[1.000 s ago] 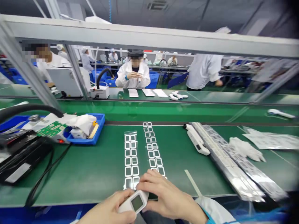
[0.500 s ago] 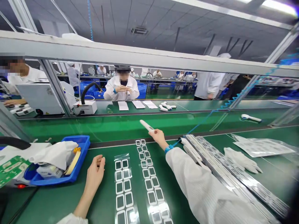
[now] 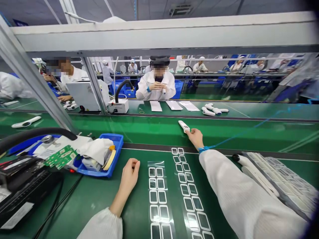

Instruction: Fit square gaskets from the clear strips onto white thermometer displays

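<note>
My right hand [image 3: 195,137] reaches out over the green belt. Its thumb and fingers pinch the near end of a slim white handheld device [image 3: 183,126] with small dark windows. My left hand [image 3: 131,172] rests on the green table with its fingers curled in, and nothing shows in them. Right of it lies a clear strip of white rectangular frames [image 3: 158,197]. A second strip of frames [image 3: 188,189] runs beside the first, left of my right sleeve. A blue band [image 3: 204,149] with a coiled cord circles my right wrist.
A blue bin [image 3: 117,159] with mixed items stands left, near a green circuit board [image 3: 61,157] and a black box [image 3: 22,189]. White device parts [image 3: 259,176] lie right beside stacked trays [image 3: 281,176]. Across the belt, a person [image 3: 156,83] sits behind white sheets [image 3: 173,105].
My view has swung to the right, so the bench things appear shifted across the picture. The white device in my right hand has turned, and its windowed face shows more. My left hand stays curled.
</note>
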`<state>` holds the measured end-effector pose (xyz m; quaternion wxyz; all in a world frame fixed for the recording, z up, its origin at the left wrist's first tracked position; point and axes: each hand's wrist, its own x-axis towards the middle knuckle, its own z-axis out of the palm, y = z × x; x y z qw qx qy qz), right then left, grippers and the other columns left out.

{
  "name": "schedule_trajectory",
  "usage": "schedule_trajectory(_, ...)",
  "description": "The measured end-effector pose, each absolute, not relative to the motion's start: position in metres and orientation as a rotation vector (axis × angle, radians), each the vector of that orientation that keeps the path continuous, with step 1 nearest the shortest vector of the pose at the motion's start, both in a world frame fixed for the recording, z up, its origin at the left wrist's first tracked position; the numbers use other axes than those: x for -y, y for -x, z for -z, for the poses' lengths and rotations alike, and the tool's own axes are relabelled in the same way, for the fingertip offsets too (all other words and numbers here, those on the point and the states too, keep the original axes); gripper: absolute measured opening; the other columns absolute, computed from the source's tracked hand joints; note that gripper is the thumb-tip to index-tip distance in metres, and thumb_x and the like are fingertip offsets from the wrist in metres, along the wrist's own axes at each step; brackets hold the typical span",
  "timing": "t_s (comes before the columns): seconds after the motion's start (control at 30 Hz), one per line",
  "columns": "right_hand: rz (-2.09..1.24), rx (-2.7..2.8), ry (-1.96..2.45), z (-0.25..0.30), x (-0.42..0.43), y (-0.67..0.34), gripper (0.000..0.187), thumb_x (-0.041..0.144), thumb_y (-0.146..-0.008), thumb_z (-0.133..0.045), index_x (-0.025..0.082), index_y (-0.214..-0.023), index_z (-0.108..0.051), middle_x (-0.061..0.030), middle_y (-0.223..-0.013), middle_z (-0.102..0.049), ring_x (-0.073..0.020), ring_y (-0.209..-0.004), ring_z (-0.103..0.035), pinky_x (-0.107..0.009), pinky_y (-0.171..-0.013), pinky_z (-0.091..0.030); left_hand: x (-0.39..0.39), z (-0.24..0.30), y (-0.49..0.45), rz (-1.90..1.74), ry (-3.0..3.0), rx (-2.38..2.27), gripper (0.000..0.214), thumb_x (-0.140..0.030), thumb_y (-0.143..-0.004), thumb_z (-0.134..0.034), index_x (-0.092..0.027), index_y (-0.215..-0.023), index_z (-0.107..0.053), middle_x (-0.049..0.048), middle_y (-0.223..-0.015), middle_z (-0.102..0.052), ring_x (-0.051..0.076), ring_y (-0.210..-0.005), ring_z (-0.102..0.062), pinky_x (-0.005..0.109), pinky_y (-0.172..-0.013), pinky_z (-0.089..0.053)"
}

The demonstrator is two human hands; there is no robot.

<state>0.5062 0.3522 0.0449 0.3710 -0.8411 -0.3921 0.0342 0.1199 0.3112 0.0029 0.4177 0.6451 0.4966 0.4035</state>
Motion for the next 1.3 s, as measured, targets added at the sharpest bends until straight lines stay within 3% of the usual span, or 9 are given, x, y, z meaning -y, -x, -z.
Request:
schedule_trajectory(0.1,-0.330,1.080,1.981,-0.047,-0.313,-0.470,0.022,0.029,-0.081,-0.056,0.011,-0.088,-0.066,-0.0105,-0.079,-0.070,-0.0205,-0.072,-0.065,-0.031,-0.066,-0.050,-0.309,-0.006,-0.120,-0.986,-1.585,-1.172,0.034,-0.053,-0.082,-0.060,-0.020,-0.083,-0.063,0.0063,-0.080,-0.065,0.021,-0.074,-0.062,0.028,-0.060,-0.051)
schedule_trajectory(0.27,-0.826,1.213,1.725,-0.036,-0.244,-0.382,0.024,0.040,-0.074,-0.061,0.016,-0.072,-0.063,0.0045,-0.039,-0.052,-0.0126,-0.035,-0.050,-0.023,-0.037,-0.040,-0.305,-0.012,-0.130,-0.921,-1.444,-1.029,0.053,-0.049,-0.086,-0.058,-0.017,-0.128,-0.054,0.0097,-0.093,-0.071,0.022,-0.086,-0.067,0.024,-0.050,-0.053)
schedule_trajectory(0.33,-0.924,1.203,1.651,-0.032,-0.231,-0.355,0.026,0.043,-0.074,-0.061,0.017,-0.074,-0.061,0.0064,-0.040,-0.052,-0.0117,-0.031,-0.050,-0.021,-0.033,-0.038,-0.305,-0.013,-0.136,-0.873,-1.396,-0.996,0.051,-0.046,-0.086,-0.061,-0.015,-0.127,-0.057,0.0102,-0.090,-0.072,0.021,-0.080,-0.068,0.022,-0.045,-0.052)
schedule_trajectory(0.43,-0.980,1.155,1.578,-0.027,-0.229,-0.331,0.029,0.046,-0.071,-0.062,0.019,-0.076,-0.056,0.0060,-0.049,-0.057,-0.0129,-0.034,-0.056,-0.019,-0.030,-0.038,-0.305,-0.012,-0.146,-0.829,-1.315,-0.999,0.035,-0.038,-0.086,-0.066,-0.011,-0.110,-0.066,0.0103,-0.084,-0.072,0.019,-0.071,-0.068,0.019,-0.040,-0.048)
schedule_trajectory(0.57,-0.986,1.111,1.550,-0.022,-0.234,-0.322,0.030,0.049,-0.070,-0.060,0.020,-0.074,-0.053,0.0045,-0.048,-0.058,-0.0143,-0.038,-0.060,-0.020,-0.033,-0.042,-0.305,-0.007,-0.155,-0.821,-1.229,-1.050,0.015,-0.026,-0.091,-0.066,-0.010,-0.092,-0.065,0.0030,-0.078,-0.068,0.013,-0.064,-0.065,0.020,-0.050,-0.052)
schedule_trajectory(0.8,-0.953,1.165,1.584,-0.019,-0.231,-0.318,0.026,0.043,-0.073,-0.059,0.016,-0.073,-0.060,-0.0009,-0.046,-0.062,-0.0113,-0.036,-0.053,-0.022,-0.039,-0.043,-0.305,-0.005,-0.155,-0.865,-1.171,-1.092,0.012,-0.023,-0.093,-0.063,-0.012,-0.092,-0.064,-0.0002,-0.077,-0.065,0.011,-0.063,-0.063,0.026,-0.062,-0.057)
schedule_trajectory(1.03,-0.824,1.337,1.621,-0.021,-0.229,-0.317,0.026,0.040,-0.079,-0.056,0.016,-0.080,-0.064,-0.0011,-0.051,-0.059,-0.0155,-0.045,-0.054,-0.027,-0.045,-0.044,-0.302,-0.009,-0.151,-0.907,-1.141,-1.066,0.013,-0.024,-0.093,-0.064,-0.011,-0.092,-0.064,-0.0003,-0.076,-0.066,0.012,-0.063,-0.063,0.027,-0.063,-0.056)
schedule_trajectory(1.2,-0.619,1.514,1.587,-0.029,-0.224,-0.312,0.021,0.036,-0.083,-0.057,0.020,-0.069,-0.061,-0.0029,-0.072,-0.054,-0.0174,-0.063,-0.051,-0.030,-0.058,-0.042,-0.302,-0.009,-0.151,-0.908,-1.158,-1.065,0.015,-0.027,-0.093,-0.063,-0.011,-0.090,-0.064,-0.0009,-0.074,-0.064,0.011,-0.061,-0.062,0.025,-0.060,-0.055)
schedule_trajectory(1.3,-0.485,1.639,1.526,-0.034,-0.208,-0.305,0.021,0.031,-0.090,-0.051,0.020,-0.074,-0.059,-0.0031,-0.081,-0.051,-0.0177,-0.070,-0.050,-0.032,-0.066,-0.040,-0.304,-0.007,-0.152,-0.899,-1.207,-1.103,0.016,-0.028,-0.093,-0.063,-0.012,-0.089,-0.064,-0.0015,-0.072,-0.063,0.010,-0.057,-0.059,0.023,-0.055,-0.052)
